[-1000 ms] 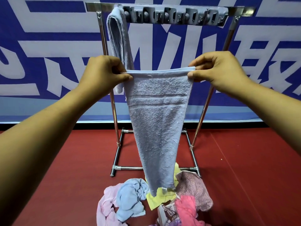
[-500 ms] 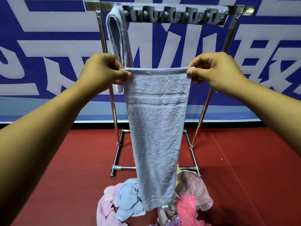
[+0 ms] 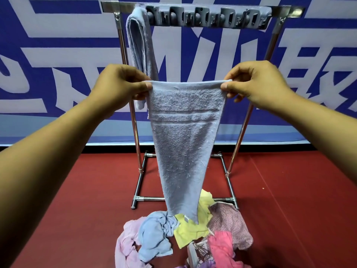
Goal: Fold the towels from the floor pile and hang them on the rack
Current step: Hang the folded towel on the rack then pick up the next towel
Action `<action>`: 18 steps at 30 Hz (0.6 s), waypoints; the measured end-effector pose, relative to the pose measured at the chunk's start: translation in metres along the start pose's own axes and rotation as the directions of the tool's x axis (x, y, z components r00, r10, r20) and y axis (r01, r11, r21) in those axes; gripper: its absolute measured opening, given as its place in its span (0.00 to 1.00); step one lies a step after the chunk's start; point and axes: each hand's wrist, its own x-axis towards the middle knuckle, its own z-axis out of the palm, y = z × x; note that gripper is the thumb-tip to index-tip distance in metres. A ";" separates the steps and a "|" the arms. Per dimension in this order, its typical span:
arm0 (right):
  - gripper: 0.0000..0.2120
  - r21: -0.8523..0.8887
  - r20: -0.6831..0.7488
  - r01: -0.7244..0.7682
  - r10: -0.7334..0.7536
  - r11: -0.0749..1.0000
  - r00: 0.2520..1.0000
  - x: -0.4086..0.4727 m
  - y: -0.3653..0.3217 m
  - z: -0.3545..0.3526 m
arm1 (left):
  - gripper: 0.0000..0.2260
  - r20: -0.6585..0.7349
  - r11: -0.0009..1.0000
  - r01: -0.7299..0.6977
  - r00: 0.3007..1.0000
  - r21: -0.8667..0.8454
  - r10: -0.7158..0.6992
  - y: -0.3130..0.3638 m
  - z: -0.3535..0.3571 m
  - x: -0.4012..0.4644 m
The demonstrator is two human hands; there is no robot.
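A grey-blue towel (image 3: 183, 144) hangs lengthwise in front of me, its top edge stretched flat. My left hand (image 3: 119, 84) pinches the top left corner and my right hand (image 3: 255, 82) pinches the top right corner. The towel narrows toward its lower end, which dangles just above the floor pile (image 3: 185, 236) of crumpled pink, blue, yellow and patterned towels. Behind stands the metal rack (image 3: 241, 132). One folded grey-blue towel (image 3: 141, 49) is draped over the left end of its top bar.
A grey clip strip (image 3: 208, 16) runs along the rack's top bar to the right of the hung towel. The red floor (image 3: 289, 200) spreads on both sides of the pile. A blue and white banner wall (image 3: 58, 55) stands behind the rack.
The towel's lower end swung and now tapers to a point over the yellow towel. Both hands kept their pinch on the top corners at about the same height.
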 end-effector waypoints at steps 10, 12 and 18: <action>0.04 0.001 -0.003 -0.010 0.010 1.000 1.000 0.001 -0.003 -0.001 | 0.05 -0.006 0.998 -0.029 1.000 0.057 0.030 -0.002 0.003 0.000; 0.04 -0.004 0.002 -0.010 0.010 1.000 1.000 0.001 -0.003 -0.002 | 0.04 -0.010 0.999 -0.027 1.000 0.036 0.027 -0.001 0.004 -0.001; 0.04 -0.023 0.017 -0.014 0.015 1.000 1.000 0.000 -0.004 -0.004 | 0.05 0.018 0.999 -0.035 0.999 0.026 0.034 -0.002 0.001 -0.003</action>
